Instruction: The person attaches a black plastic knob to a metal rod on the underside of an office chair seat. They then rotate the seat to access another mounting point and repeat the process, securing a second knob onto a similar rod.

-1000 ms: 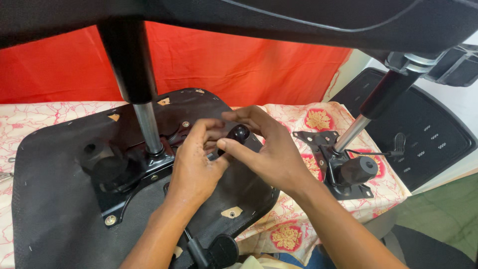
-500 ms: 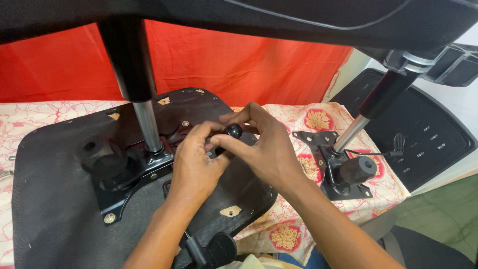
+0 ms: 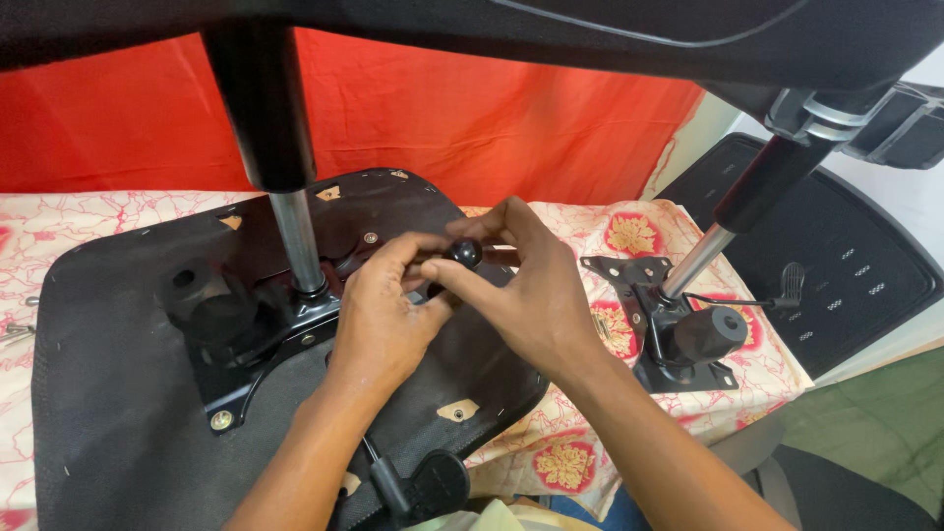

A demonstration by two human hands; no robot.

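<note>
head view: i'm looking down at an upturned black chair seat lying on a bench covered with a floral cloth, its metal tilt plate bolted on and a gas cylinder standing up from it. both hands meet just right of that cylinder, over a small round black knob on the end of a short lever. to do this well i'd judge the lever needs to be kept steady with one hand while the other works the knob squarely, without forcing it at an angle. my left hand is curled, its fingers closed narrow around the lever just below the knob. my right hand comes over from the right, thumb and forefinger pinched on the knob itself, the rest of the fingers loosely bent. a second tilt mechanism with its own cylinder sits well apart on the cloth to the right
</note>
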